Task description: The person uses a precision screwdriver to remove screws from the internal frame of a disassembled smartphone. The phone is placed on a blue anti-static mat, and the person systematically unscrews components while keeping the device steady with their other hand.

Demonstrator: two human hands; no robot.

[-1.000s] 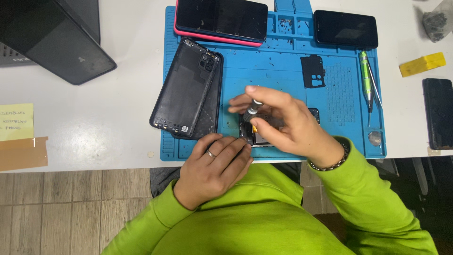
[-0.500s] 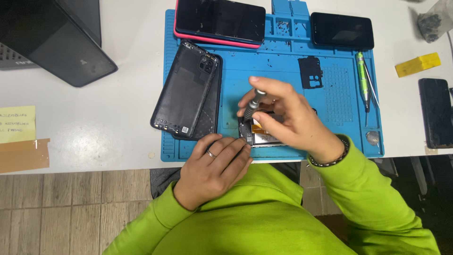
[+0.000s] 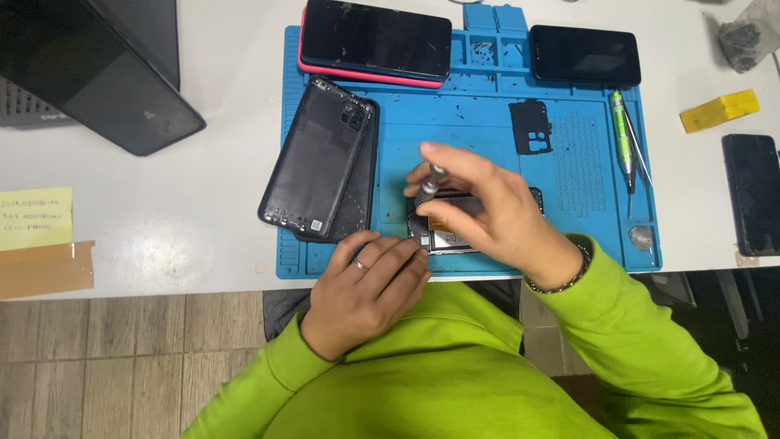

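My right hand (image 3: 496,215) grips a small grey screwdriver (image 3: 431,185) upright, its tip down on an opened phone (image 3: 443,236) that lies on the blue repair mat (image 3: 479,130) near the table's front edge. My left hand (image 3: 366,284) rests at the mat's front edge, fingers curled against the phone's left side, a ring on one finger. Most of the opened phone is hidden under my right hand.
Two black back covers (image 3: 321,167) lie stacked on the mat's left. A pink-cased phone (image 3: 374,41) and a black phone (image 3: 585,53) sit at the back. A green screwdriver (image 3: 621,134), black frame part (image 3: 530,126), yellow block (image 3: 719,110), another phone (image 3: 751,191), laptop (image 3: 89,73), sticky note (image 3: 32,218).
My right hand has shifted slightly on the screwdriver and its fingers have turned; the left hand stays at the phone's edge.
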